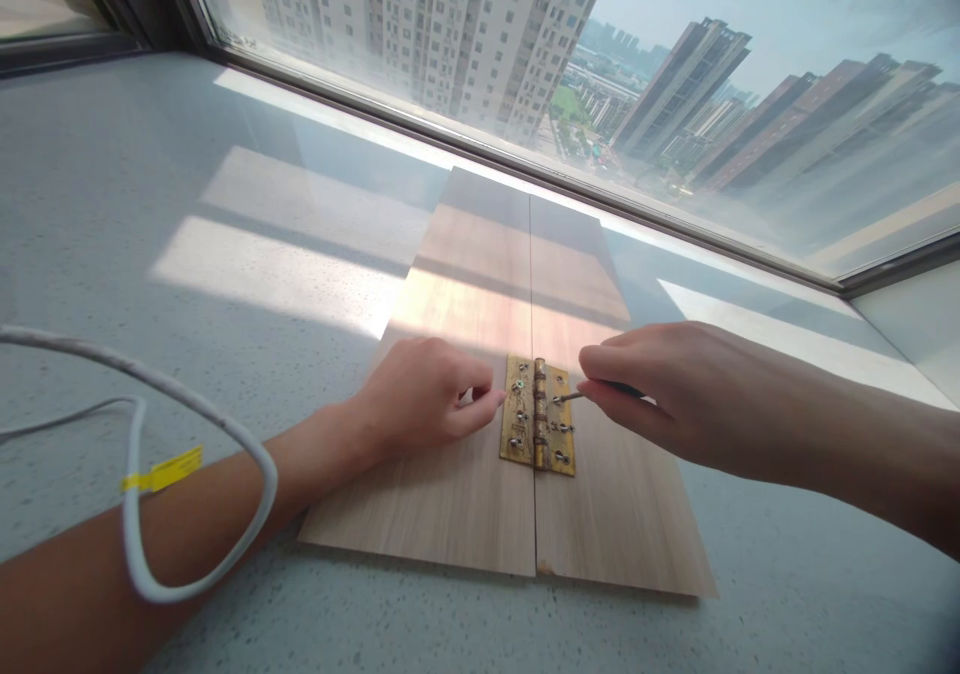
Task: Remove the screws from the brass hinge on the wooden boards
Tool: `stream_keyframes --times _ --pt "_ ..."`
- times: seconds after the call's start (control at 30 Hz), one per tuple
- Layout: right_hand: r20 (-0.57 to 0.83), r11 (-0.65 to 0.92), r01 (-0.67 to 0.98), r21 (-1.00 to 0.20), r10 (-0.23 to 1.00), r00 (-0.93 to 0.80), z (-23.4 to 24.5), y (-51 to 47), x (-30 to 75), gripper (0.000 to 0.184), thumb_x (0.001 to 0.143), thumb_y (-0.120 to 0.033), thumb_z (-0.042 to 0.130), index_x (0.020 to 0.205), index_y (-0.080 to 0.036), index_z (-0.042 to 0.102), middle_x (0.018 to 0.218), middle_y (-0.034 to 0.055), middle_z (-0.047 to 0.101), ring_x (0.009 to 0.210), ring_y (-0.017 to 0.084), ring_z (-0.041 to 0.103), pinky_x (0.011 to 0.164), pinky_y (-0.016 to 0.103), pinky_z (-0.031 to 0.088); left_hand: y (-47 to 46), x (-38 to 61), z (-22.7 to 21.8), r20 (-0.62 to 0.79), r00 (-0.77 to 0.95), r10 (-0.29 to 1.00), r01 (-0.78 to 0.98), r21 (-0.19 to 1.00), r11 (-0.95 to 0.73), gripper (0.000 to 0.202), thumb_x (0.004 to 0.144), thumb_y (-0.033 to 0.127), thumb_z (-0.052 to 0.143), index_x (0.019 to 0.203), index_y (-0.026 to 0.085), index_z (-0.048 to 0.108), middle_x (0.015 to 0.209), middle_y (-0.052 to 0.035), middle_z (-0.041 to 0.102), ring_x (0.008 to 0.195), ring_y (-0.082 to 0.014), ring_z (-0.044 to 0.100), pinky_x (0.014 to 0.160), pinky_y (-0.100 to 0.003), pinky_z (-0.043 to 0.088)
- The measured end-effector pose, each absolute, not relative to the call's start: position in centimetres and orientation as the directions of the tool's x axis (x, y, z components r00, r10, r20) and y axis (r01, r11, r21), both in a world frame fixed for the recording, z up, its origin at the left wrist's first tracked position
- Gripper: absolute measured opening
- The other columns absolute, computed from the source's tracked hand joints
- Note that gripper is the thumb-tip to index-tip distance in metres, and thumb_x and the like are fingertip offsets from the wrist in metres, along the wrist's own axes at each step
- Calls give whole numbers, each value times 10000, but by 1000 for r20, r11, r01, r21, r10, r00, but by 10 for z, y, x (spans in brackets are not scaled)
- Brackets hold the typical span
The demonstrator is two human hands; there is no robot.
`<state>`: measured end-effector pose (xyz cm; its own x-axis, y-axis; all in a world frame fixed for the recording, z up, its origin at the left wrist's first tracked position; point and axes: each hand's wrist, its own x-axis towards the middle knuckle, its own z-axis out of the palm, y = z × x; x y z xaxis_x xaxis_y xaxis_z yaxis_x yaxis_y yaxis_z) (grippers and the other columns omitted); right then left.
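Two wooden boards (465,494) lie side by side on a grey speckled sill, joined by a brass hinge (538,427) with several screws in it. My left hand (424,394) rests on the left board in a loose fist, its fingertips pressed against the hinge's left edge. My right hand (660,394) is closed around a thin screwdriver (574,395), whose tip meets a screw in the hinge's right leaf.
A white cable (135,514) with a yellow tag loops over my left forearm. The window frame (525,169) runs behind the boards, with high-rise buildings beyond the glass. Sunlit patches fall on the grey sill (150,204).
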<state>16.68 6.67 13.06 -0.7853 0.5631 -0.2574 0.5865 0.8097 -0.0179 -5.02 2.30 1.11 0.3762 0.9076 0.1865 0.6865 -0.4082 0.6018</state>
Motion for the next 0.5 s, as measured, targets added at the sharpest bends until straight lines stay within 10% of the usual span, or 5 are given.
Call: stream_keyframes --times 0.17,0.3,0.5 --pt "-50 548 695 -465 768 -639 113 54 166 203 930 -241 420 830 -227 596 840 36 618 763 186 550 648 330 413 24 -49 10 182 377 908 698 589 -407 342 849 390 508 583 175 529 502 34 460 509 -95 384 548 -285 211" --pt "177 247 245 -937 945 -275 77 38 153 186 732 -58 493 733 -229 567 737 -13 549 684 145 505 633 305 400 23 -49 11 175 378 909 705 582 -405 347 848 402 505 587 177 541 506 30 469 514 -98 394 551 -287 214" --pt "295 270 -183 -945 948 -123 53 28 135 128 655 -111 487 619 -210 558 518 -31 434 489 114 357 467 284 257 21 -50 12 188 382 905 700 580 -416 338 852 391 509 595 176 554 512 35 466 515 -95 390 552 -285 229"
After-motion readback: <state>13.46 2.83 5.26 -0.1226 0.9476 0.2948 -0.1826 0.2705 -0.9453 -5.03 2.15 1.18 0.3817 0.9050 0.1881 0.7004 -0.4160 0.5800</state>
